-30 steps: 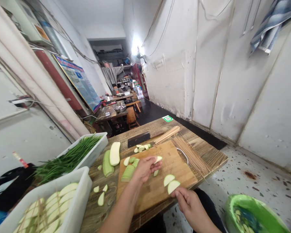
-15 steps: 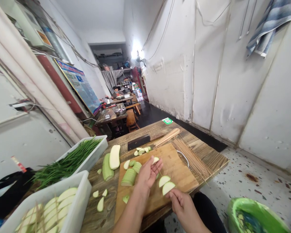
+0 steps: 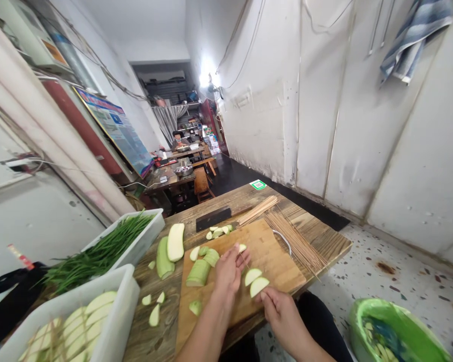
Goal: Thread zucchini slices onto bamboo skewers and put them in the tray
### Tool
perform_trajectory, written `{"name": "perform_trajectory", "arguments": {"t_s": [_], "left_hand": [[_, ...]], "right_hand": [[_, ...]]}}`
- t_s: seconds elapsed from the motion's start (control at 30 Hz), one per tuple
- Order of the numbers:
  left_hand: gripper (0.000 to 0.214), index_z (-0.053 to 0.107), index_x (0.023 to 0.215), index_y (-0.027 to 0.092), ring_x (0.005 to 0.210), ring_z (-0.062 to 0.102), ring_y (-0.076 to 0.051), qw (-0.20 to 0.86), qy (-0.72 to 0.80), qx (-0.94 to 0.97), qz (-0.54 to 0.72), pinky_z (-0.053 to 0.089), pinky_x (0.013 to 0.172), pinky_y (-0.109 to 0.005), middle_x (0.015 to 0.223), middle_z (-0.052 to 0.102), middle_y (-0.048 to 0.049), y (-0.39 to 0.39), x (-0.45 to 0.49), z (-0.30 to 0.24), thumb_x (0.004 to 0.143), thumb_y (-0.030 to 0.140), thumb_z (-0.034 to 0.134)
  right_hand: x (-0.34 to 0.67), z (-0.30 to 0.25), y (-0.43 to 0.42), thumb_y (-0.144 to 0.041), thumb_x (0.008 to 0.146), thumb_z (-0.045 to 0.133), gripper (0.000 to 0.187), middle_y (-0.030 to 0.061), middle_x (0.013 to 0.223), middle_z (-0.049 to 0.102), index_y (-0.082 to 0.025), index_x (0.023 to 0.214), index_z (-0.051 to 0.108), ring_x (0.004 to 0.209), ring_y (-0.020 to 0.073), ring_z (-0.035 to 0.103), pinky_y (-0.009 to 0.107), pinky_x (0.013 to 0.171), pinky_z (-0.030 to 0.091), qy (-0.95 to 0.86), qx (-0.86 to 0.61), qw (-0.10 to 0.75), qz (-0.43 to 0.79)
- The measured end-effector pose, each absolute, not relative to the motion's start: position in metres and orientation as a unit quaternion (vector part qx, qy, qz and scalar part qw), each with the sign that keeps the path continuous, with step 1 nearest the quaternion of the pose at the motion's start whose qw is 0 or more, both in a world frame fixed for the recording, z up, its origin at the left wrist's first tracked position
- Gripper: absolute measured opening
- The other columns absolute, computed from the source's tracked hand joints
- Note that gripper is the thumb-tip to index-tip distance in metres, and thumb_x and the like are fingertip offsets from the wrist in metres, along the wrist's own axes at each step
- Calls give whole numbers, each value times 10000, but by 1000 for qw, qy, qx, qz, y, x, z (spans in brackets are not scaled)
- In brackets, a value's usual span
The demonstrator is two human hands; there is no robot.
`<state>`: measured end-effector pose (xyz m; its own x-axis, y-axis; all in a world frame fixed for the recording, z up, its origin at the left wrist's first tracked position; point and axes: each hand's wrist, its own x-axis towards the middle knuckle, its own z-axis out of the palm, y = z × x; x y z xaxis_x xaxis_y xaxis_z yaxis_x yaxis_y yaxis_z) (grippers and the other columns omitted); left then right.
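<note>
My left hand (image 3: 229,267) is over the cutting board (image 3: 245,296), its fingers curled round a pale green-edged zucchini slice (image 3: 242,248). A thin bamboo skewer (image 3: 246,264) runs from near those fingers to two half-round zucchini slices (image 3: 259,287) threaded on it. At the near end of these slices, my right hand (image 3: 278,305) is pinched closed on the skewer, whose end is hidden by the fingers. Left of my left hand, a cut zucchini (image 3: 198,272) lies sliced on the board.
Two zucchini pieces (image 3: 175,242), a dark cleaver blade (image 3: 213,219) and loose bamboo skewers (image 3: 296,241) lie round the board. White tubs hold skewered slices (image 3: 75,322) and green chives (image 3: 98,254). A green bin (image 3: 358,322) stands on the floor at right.
The view has shifted slightly. Both hands keep nearly the same pose, with the two threaded slices still by my right hand and one slice in my left.
</note>
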<state>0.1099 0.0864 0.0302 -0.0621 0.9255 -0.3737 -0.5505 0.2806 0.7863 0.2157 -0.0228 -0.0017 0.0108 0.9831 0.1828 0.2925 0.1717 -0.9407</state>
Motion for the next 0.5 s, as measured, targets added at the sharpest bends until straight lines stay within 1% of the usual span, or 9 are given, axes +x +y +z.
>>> {"name": "perform_trajectory", "arguments": {"t_s": [0.1, 0.2, 0.3, 0.4, 0.5], "left_hand": [[60, 555, 768, 135, 706, 685, -164, 658, 461, 202, 560, 560, 745, -333, 738, 679, -69, 83, 113, 28, 805, 123, 601], [70, 576, 737, 133, 645, 670, -151, 669, 460, 201, 548, 555, 672, -282, 711, 678, -62, 78, 118, 25, 780, 135, 632], [52, 604, 739, 128, 647, 663, -145, 671, 466, 186, 546, 530, 600, -233, 706, 679, -59, 76, 122, 25, 785, 147, 622], [57, 617, 726, 116, 615, 644, -133, 674, 466, 198, 538, 518, 579, -222, 682, 675, -59, 74, 125, 25, 770, 149, 634], [102, 622, 701, 103, 572, 618, -127, 674, 462, 226, 530, 521, 595, -237, 648, 664, -62, 70, 131, 24, 752, 183, 659]], "right_hand": [[216, -4, -19, -312, 915, 352, 334, -65, 500, 338, -172, 679, 542, 456, 106, 343, 196, 434, 277, -600, -533, 473, 364], [217, -4, -12, -299, 907, 350, 326, -60, 505, 360, -172, 681, 547, 451, 106, 338, 199, 429, 268, -598, -539, 477, 353], [219, -2, -5, -273, 890, 354, 298, -49, 523, 391, -171, 687, 546, 473, 113, 362, 205, 452, 283, -597, -540, 479, 350], [219, 1, -1, -272, 878, 367, 281, -41, 539, 403, -173, 675, 534, 496, 122, 383, 214, 481, 299, -597, -540, 479, 350], [219, 3, 1, -293, 886, 360, 294, -49, 523, 377, -176, 685, 540, 471, 120, 358, 216, 461, 283, -591, -541, 483, 353]]}}
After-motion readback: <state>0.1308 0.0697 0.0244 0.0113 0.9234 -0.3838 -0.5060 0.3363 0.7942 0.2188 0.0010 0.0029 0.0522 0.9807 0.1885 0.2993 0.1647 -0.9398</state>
